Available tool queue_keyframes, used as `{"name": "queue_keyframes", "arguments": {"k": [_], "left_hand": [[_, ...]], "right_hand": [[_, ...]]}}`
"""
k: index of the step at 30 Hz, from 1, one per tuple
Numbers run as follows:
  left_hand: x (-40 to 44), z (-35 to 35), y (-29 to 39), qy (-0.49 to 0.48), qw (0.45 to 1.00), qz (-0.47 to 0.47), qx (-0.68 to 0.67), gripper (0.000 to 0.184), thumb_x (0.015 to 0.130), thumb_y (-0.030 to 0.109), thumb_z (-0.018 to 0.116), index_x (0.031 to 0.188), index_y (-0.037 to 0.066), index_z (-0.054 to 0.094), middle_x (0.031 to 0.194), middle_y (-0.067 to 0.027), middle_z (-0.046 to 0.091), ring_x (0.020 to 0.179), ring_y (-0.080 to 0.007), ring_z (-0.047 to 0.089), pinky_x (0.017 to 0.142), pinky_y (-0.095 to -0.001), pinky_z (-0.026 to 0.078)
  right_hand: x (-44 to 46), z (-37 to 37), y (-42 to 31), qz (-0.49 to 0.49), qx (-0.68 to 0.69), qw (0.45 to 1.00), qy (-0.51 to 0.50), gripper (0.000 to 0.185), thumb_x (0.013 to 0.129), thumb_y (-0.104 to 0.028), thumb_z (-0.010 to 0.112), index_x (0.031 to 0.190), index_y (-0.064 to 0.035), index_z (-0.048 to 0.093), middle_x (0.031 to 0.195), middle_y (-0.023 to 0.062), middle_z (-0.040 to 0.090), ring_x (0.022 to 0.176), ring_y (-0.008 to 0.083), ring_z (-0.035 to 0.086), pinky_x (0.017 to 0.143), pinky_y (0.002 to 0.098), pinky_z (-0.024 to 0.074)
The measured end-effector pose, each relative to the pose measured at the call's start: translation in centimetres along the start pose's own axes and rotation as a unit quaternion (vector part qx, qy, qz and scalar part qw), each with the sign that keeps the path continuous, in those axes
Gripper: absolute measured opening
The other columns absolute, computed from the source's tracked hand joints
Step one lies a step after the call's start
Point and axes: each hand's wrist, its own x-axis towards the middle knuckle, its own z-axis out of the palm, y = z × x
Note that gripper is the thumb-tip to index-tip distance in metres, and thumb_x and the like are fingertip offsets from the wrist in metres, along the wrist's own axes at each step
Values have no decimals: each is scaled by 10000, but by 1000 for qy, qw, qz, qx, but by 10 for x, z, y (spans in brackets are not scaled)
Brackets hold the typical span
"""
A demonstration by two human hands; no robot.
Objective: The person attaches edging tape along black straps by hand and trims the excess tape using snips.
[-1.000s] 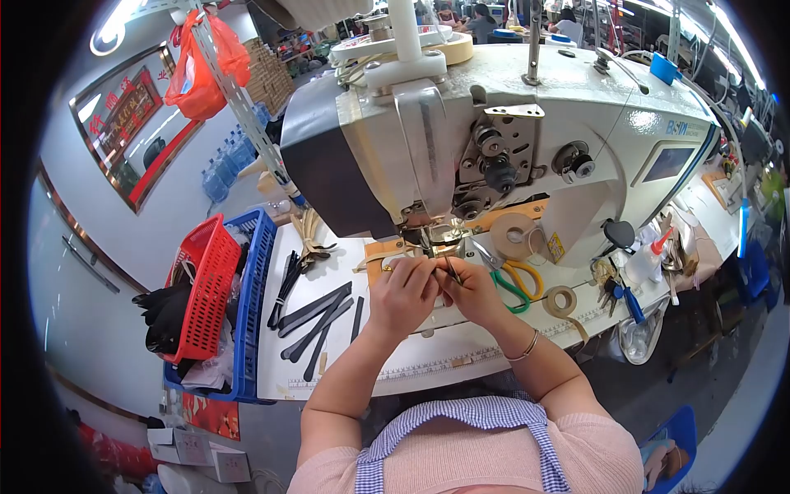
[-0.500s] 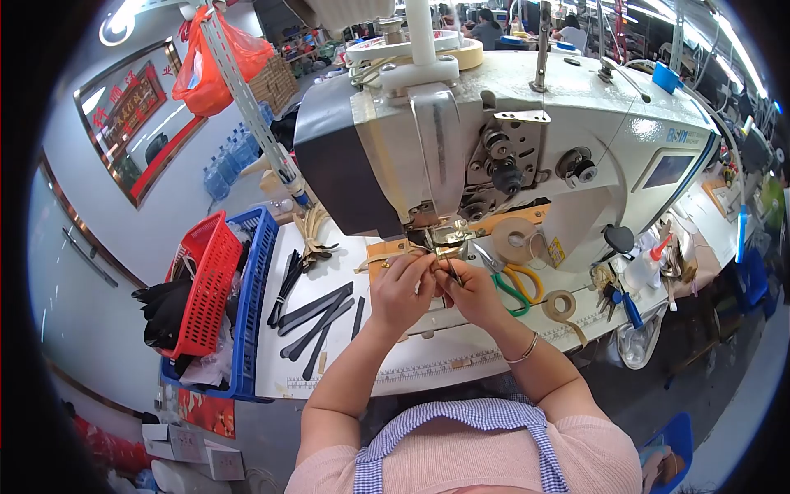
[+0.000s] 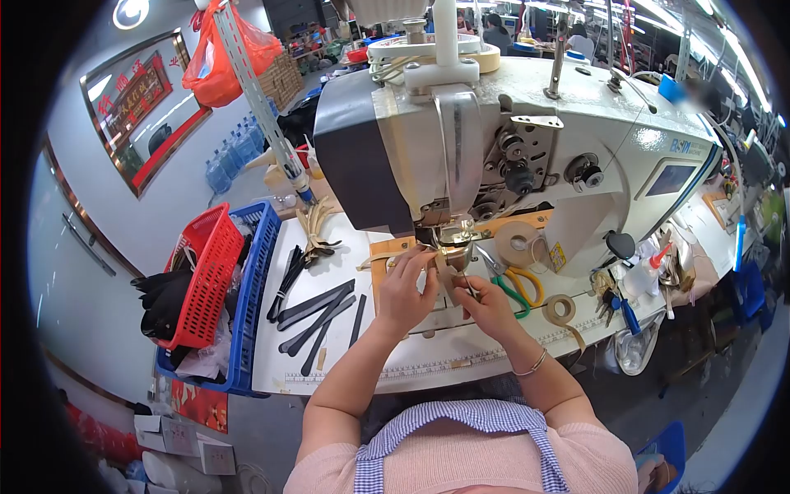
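Just below the needle area of a large sewing machine (image 3: pixel 362 148), my left hand (image 3: pixel 405 288) pinches the end of a narrow tan strip (image 3: pixel 446 276). To its right, my right hand (image 3: pixel 487 309) is closed around a small dark metal tool (image 3: pixel 471 288), whose kind I cannot make out. The strip runs between the two hands. Scissors with green and yellow handles (image 3: pixel 525 284) lie just right of my right hand, beside a roll of tan tape (image 3: pixel 560 309). Several black strips (image 3: pixel 317 317) lie on the white table (image 3: pixel 395 366) left of my left hand.
A red basket (image 3: pixel 206 284) holding black pieces stands in a blue crate (image 3: pixel 262 288) at the table's left. Bundled tan strips (image 3: pixel 314 230) lie behind the black strips. Keys, a blue-handled tool (image 3: pixel 629 317) and a red-tipped bottle (image 3: pixel 642 276) are at the right.
My right hand has moved slightly right and down, away from my left hand, and the tan strip now shows between them. The camera view has shifted a little.
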Motion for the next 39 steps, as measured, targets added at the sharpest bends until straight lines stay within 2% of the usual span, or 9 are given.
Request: {"name": "queue_keyframes", "arguments": {"k": [3,6,10,16,19,23,27,32,39], "left_hand": [[-5,6,-6,25,984,-111,-135,249,777,84,621,1014,22,576,986,-121,623,905,-234,615,751,-325,488],[6,-2,-15,-25,940,-264,-213,314,796,143,638,1073,13,566,1038,-94,617,951,-177,588,792,-297,468],[15,7,-31,-105,859,-319,-387,421,773,146,678,1154,29,541,1078,-48,593,994,-119,533,816,-266,442],[26,9,-28,-142,797,-355,-468,421,737,53,695,1130,27,546,1040,-43,586,945,-115,524,762,-249,439],[14,6,-44,-69,790,-369,-484,413,723,16,695,1107,16,544,1021,-45,583,890,-108,531,745,-238,437],[3,-24,-23,98,783,-379,-482,616,712,-57,667,1282,-3,439,994,-100,627,804,-102,606,714,-199,455],[-34,-42,-17,-32,850,-398,-343,668,720,-66,656,1328,18,394,935,-102,655,798,-118,638,734,-213,487],[-50,-65,-3,-143,858,-381,-313,690,701,-94,644,1331,34,394,1238,-136,511,766,-116,636,653,-209,522],[-58,-68,-6,-150,853,-381,-324,736,677,-141,643,1341,27,372,1313,-152,442,783,-119,628,667,-209,525]], "right_hand": [[-8,0,8,4,13,997,71,241,892,-160,548,1091,-24,560,816,-10,563,614,40,484,537,193,420],[-9,-8,21,4,16,993,118,286,909,-170,517,1158,-30,524,852,-6,567,612,28,452,539,172,393],[-11,-20,28,13,29,992,120,307,934,-176,471,1206,-34,496,866,-1,576,588,14,416,529,151,358],[-8,-23,6,9,75,996,55,271,941,-157,459,1170,-30,531,863,7,596,555,18,417,510,160,370],[-1,-20,-2,-26,32,999,22,270,914,-171,516,1136,-22,560,812,5,618,550,26,455,502,169,388],[-1,-10,-15,-37,-37,998,-32,238,899,-156,538,1078,-12,597,790,8,635,570,28,488,511,176,406],[6,6,-18,-52,-118,987,-92,206,866,-156,576,997,-10,637,751,47,647,575,73,529,534,220,434],[13,26,-23,-99,-196,963,-155,218,814,-203,620,920,-16,661,733,115,658,605,185,609,582,286,466],[12,29,-30,-77,-234,949,-198,221,802,-238,619,891,-45,677,709,110,651,607,226,616,596,302,474]]}}
